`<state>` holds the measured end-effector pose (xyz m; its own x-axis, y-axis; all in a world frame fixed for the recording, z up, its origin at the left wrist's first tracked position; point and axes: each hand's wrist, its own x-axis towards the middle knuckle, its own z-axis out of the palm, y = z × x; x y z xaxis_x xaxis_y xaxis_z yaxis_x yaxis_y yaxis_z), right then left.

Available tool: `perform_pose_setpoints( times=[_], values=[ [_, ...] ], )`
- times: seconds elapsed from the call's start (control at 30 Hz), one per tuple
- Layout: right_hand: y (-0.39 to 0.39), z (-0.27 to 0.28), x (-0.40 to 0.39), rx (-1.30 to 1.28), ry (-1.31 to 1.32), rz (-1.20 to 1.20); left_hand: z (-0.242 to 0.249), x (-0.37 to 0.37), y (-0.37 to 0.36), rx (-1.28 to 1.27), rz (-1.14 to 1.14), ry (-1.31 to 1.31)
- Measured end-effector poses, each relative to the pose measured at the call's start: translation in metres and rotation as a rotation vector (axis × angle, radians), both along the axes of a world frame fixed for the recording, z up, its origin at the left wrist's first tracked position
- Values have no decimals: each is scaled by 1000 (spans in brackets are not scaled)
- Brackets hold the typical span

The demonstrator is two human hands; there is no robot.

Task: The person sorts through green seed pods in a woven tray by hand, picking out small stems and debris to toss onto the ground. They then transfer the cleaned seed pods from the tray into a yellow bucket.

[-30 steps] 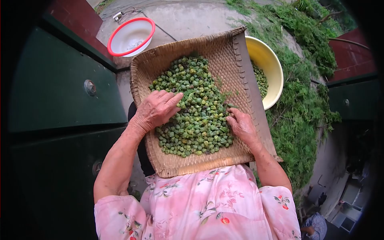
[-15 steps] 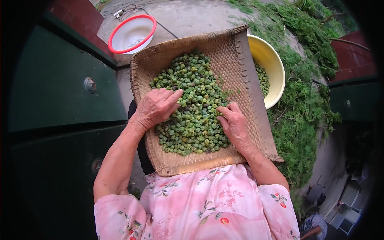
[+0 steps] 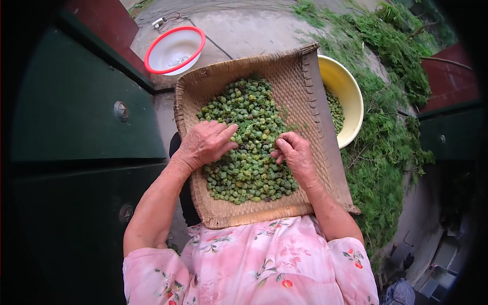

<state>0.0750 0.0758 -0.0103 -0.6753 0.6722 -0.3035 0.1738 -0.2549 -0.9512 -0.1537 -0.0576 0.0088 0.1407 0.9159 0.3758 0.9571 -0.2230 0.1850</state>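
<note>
A heap of small green cones [image 3: 251, 173], a few of them dark or yellowish, lies in a woven winnowing basket [image 3: 297, 76] against my lap. Over the heap's left side rests my left hand [image 3: 207, 144], its thumb and forefinger apart and nothing visible held. My right hand [image 3: 295, 153] is at the right side of the heap, thumb and forefinger pinched together; whatever is between the tips is too small to make out. A feathery green sprig [image 3: 249, 124] lies among the cones between the hands.
Beyond the basket's right edge stands a yellow basin [image 3: 351, 99] with more green cones inside. A white basin with a red rim [image 3: 201, 39] sits on the ground at upper left. Cut leafy branches [image 3: 378, 168] cover the ground at right. Dark green panels [image 3: 81, 107] flank the left side.
The whole view has shifted slightly down and right. My right hand's thumb and fingertips have come together in a pinch, while my left hand stays over the heap.
</note>
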Motion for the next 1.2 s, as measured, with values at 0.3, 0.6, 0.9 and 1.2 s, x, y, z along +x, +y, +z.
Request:
perform_pose_setpoints(
  times=[0.3,0.6,0.9,1.2],
  values=[
    [-30,7,-54,-58,131,129,2,-1,-4,-61,-37,-6],
    [-19,14,-34,-9,40,108,-1,-2,-2,-83,-68,-13],
    [11,4,38,704,-332,163,-2,1,-1,-20,-23,21],
    [-6,4,47,475,-461,226,-1,1,-1,-94,-7,6]
  ],
)
